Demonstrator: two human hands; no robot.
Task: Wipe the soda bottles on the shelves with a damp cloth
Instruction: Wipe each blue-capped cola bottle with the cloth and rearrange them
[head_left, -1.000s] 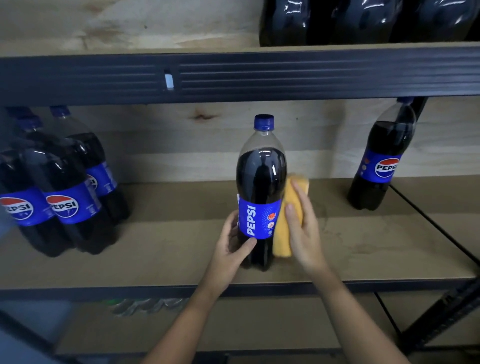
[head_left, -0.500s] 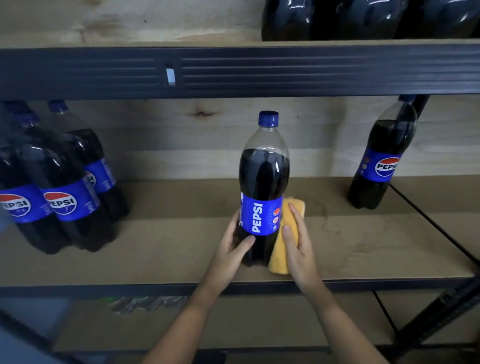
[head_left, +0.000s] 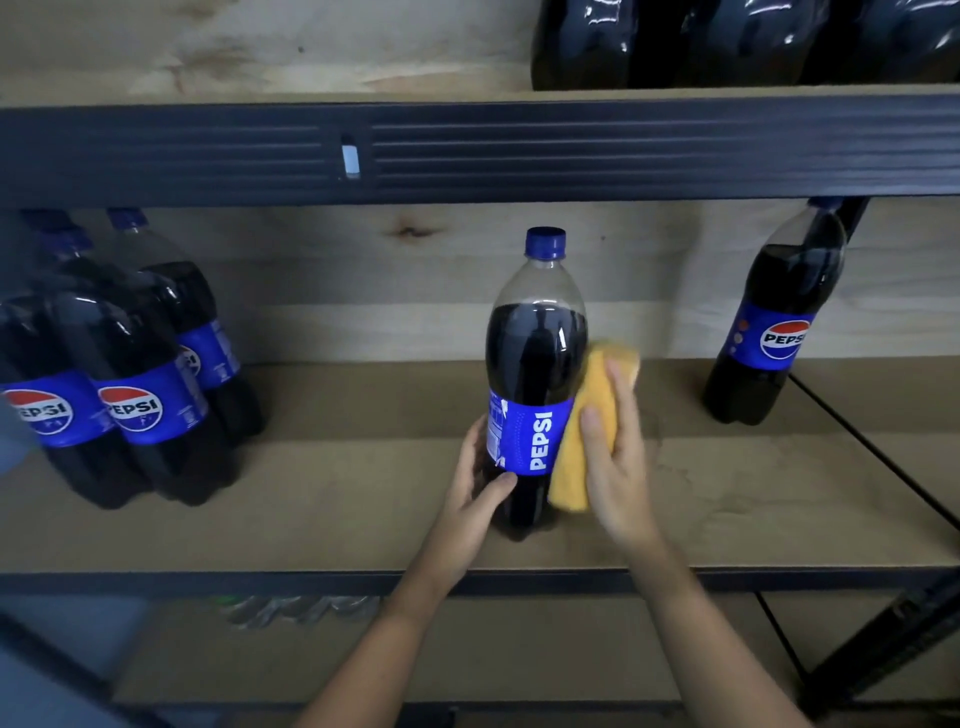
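Left grip curled round lower part of bottle, thumb across the front just under the blue label, fingers hidden behind. Right grip laid flat along bottle's right side, fingers nearly straight and pointing up, pressing cloth against the plastic. Both forearms reaching up from the lower edge of view, left one angled from lower left, right one from lower right, wrists just above the shelf's dark front rail.

Bottle upright on shelf, near the middle, a little back from the front edge. Dark cola up to the shoulder, clear neck above, blue cap, blue label with white PEPSI lettering running vertically. Cloth yellow-orange, folded into a long strip, standing from mid-label height up to the shoulder on the right, lower end hanging below the palm.

Cluster of bottles at far left of same shelf, close together, well apart from the held one. Single bottle at far right, near the back. Dark bottle bases on upper shelf, top right. Pale wood panel behind.
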